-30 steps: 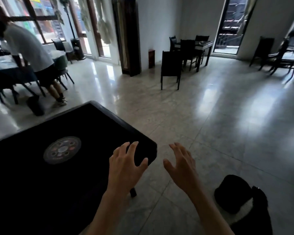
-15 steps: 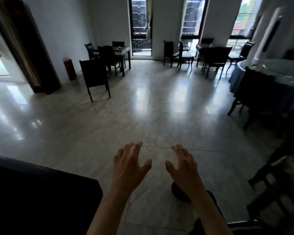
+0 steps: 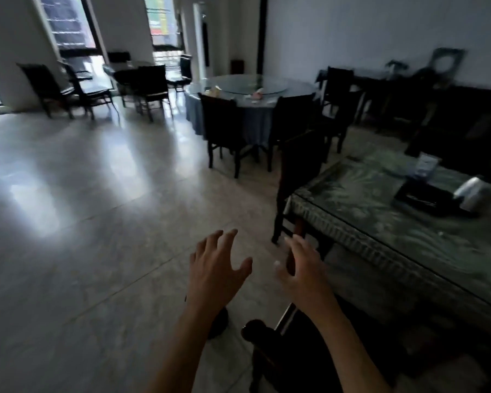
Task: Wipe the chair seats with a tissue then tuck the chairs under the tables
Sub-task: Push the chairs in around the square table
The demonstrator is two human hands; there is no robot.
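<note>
My left hand (image 3: pixel 216 268) and my right hand (image 3: pixel 304 268) are raised in front of me, fingers spread, holding nothing. To the right stands a rectangular table (image 3: pixel 394 234) with a green patterned cloth under glass. A dark box (image 3: pixel 425 195) that may hold tissues lies on it beside a white roll (image 3: pixel 471 191). A dark chair (image 3: pixel 298 171) stands at the table's left end. Another dark chair (image 3: pixel 289 355) is below my right arm, at the table's near side. No tissue is in either hand.
A round table (image 3: pixel 250 109) with a blue cloth and glass turntable stands farther back, with dark chairs (image 3: pixel 220 129) around it. More chairs (image 3: pixel 74 89) and a small table stand by the windows. Dark furniture (image 3: pixel 451 114) lines the right wall. Open tiled floor (image 3: pixel 82 208) spreads left.
The view has swung to the right: the black table and the person at the left have left the frame and the green-clothed table has come in. Both hands stay raised and empty.
</note>
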